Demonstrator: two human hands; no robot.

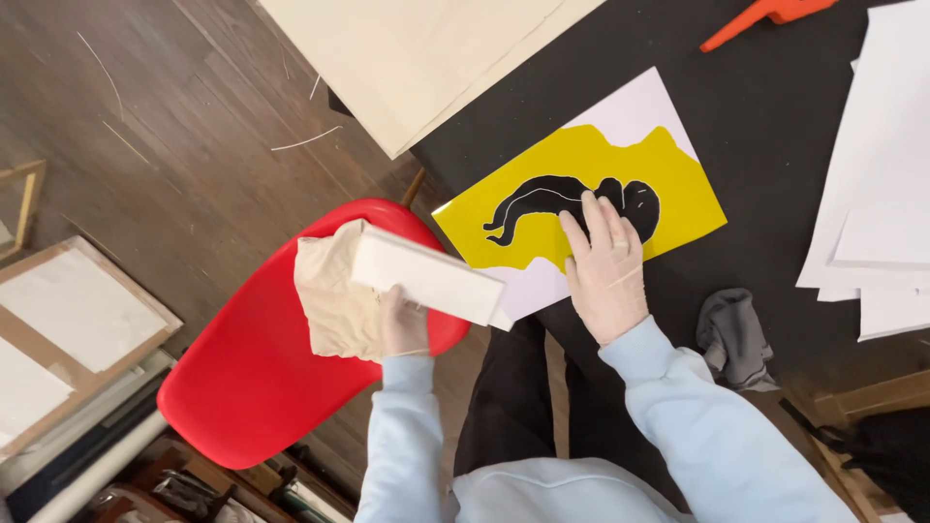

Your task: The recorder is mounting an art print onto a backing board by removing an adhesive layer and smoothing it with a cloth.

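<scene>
Yellow print (591, 184) bearing a black reclining figure lies flat on a black tabletop (775, 116), its near corner jutting past the table edge toward the person. A gloved right hand (605, 266) presses down on the print's lower edge, fingers spread flat over the black shape, gripping nothing. To the left of the print, a gloved left hand (402, 324) is closed around a white rectangular block (426, 276) and a crumpled beige cloth (334, 295), both held above a red chair seat (262, 378) standing just beside the table. Right of the print, a bunched grey rag (733, 336) rests near the table edge, and beyond it a stack of white paper sheets (886, 165) covers the tabletop. Above the print lies a large cream board (417, 58); an orange tool (765, 15) sits farther off to the upper right.
</scene>
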